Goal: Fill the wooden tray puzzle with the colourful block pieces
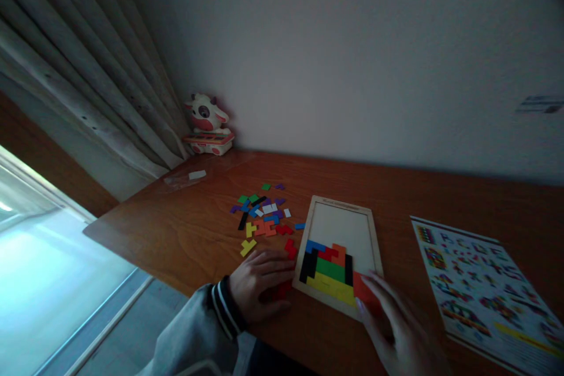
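Note:
A wooden puzzle tray [376, 241] lies on the table, its lower part filled with yellow, green, black, blue, red and orange pieces. At its lower right corner my right hand [392, 317] has thumb and fingers around a red piece [365, 291], partly hidden by the fingers. My left hand [262, 282] rests palm down beside the tray's left edge, fingers stretched out, with red pieces [283, 289] partly under it. Loose coloured pieces [264, 227] are scattered beyond the left hand, including a yellow one [248, 247] near its knuckles.
A printed sheet [484, 288] with coloured figures lies on the right of the wooden table [388, 188]. At the back left stands a cow toy [209, 126], with a clear plastic bag [180, 180] in front of it. A curtain hangs at the left, and a wall rises behind the table.

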A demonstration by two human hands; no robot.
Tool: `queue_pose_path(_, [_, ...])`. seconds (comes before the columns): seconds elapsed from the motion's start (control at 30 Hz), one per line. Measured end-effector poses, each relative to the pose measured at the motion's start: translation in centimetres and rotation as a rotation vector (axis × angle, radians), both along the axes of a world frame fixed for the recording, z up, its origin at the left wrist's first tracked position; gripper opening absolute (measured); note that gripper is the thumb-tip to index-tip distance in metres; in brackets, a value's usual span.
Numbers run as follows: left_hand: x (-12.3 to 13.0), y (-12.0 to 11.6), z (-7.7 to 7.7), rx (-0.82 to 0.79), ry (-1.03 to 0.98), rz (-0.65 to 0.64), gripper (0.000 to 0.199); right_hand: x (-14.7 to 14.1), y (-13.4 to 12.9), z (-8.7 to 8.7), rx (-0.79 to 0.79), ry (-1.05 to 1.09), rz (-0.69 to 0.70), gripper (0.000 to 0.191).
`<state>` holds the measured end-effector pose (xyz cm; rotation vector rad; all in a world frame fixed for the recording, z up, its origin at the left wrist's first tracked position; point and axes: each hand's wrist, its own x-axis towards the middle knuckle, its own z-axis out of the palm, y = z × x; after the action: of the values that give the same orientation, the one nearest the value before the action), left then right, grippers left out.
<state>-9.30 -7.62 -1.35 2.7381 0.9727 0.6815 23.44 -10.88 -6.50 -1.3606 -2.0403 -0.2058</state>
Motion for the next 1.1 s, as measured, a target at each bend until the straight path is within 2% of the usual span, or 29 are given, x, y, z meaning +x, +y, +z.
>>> queue_pose_path(0.17, [0.4, 0.3, -0.4, 0.002, -0.012, 0.085, 0.043, 0.0, 0.0, 0.0, 0.019, 0.021, -0.042, 0.047])
queue_pose_path(0.4, [0.7, -0.1, -0.9, 0.032, -0.067, 0.134, 0.036, -0.4, -0.3, 0.7, 0.01, 0.042, -0.058, 0.045])
queue_pose_path(0.67, [1.1, -0.1, -0.1, 0.132, -0.177, 0.07, 0.026, -0.6, -0.6, 1.0, -0.03, 0.121, -0.091, 0.047])
queue_pose_path(0.8, [1.1, -0.2, -0.1, 0.145, -0.207, 0.067, 0.017, -0.7, -0.6, 1.1, -0.038, 0.14, -0.113, 0.048])
queue_pose_path(1.1, [1.3, -0.4, -0.2, 0.202, -0.246, 0.102, 0.016, -0.8, -0.7, 1.0, -0.056, 0.153, -0.103, 0.047])
